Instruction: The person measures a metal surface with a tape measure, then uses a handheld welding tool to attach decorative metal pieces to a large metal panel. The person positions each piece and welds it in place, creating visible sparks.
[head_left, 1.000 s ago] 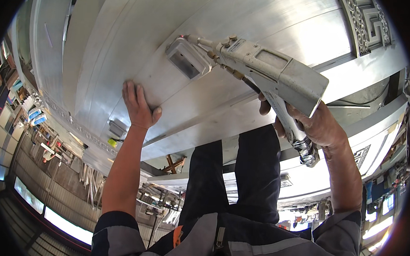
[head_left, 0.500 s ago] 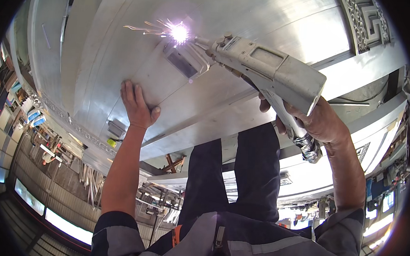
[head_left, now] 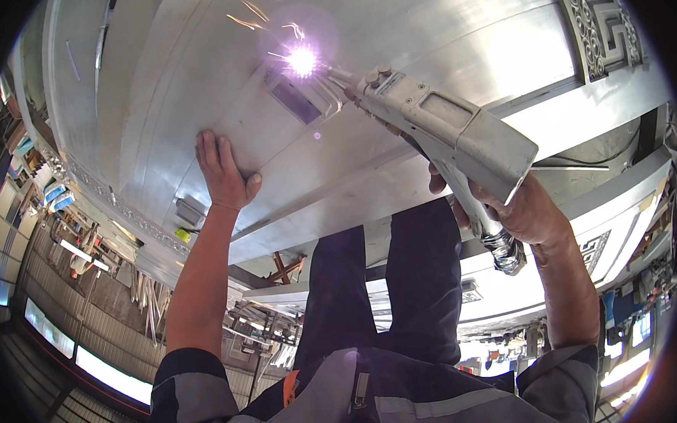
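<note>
My right hand [head_left: 536, 210] is wrapped round the handle of a grey metal welding gun [head_left: 446, 129]. Its nozzle points left and ends in a bright violet-white glow [head_left: 302, 59] that throws sparks. The glow sits at the far edge of a small rectangular metal frame [head_left: 302, 102] on a wide silvery metal panel [head_left: 208, 74]; the exact contact is lost in the glare. Nearer and to the left, my left hand [head_left: 225, 176] lies flat on the panel, fingers stretched out, holding nothing.
A small grey block [head_left: 191, 211] and a yellow-green item [head_left: 182, 235] lie left of my left forearm. Ornamental metalwork [head_left: 617, 42] lines the far right. A raised metal strip crosses the panel's near side. Another person [head_left: 83, 255] is in the left background, near long rods [head_left: 147, 299].
The glow and the gun's nozzle have shifted slightly right and nearer. The sparks now fly farther up and left. My left hand stays on almost the same spot.
</note>
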### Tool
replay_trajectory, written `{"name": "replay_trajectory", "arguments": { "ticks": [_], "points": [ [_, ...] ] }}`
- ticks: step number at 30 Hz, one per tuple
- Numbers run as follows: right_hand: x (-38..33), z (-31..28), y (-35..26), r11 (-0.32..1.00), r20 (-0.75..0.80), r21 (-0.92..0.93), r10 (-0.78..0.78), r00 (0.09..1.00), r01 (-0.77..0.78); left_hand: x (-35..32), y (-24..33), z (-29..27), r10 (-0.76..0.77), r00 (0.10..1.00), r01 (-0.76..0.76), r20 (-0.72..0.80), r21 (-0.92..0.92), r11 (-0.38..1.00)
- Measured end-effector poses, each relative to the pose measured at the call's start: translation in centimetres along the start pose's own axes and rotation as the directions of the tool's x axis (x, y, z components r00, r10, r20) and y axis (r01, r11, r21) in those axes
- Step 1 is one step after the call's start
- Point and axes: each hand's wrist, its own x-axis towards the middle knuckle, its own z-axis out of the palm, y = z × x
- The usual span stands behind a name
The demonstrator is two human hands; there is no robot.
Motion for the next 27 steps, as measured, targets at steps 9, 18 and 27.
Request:
{"name": "replay_trajectory", "arguments": {
  "ticks": [9, 18, 27],
  "points": [
    [-1.0, 0.0, 0.8, 0.999, -0.018, -0.030, 0.014, 1.000, -0.015, 0.0, 0.0, -0.1, 0.005, 1.000, -0.005, -0.006, -0.006, 1.000],
    [-2.1, 0.3, 1.4, 0.999, -0.052, -0.009, 0.047, 0.998, -0.047, 0.1, 0.1, 0.0, 0.007, 1.000, -0.007, -0.003, -0.007, 1.000],
    [-2.9, 0.1, 3.0, 0.999, -0.060, -0.001, -0.036, 0.998, 0.036, 0.0, 0.0, 0.0, -0.005, 1.000, 0.005, 0.006, 0.002, 1.000]
  ]
}}
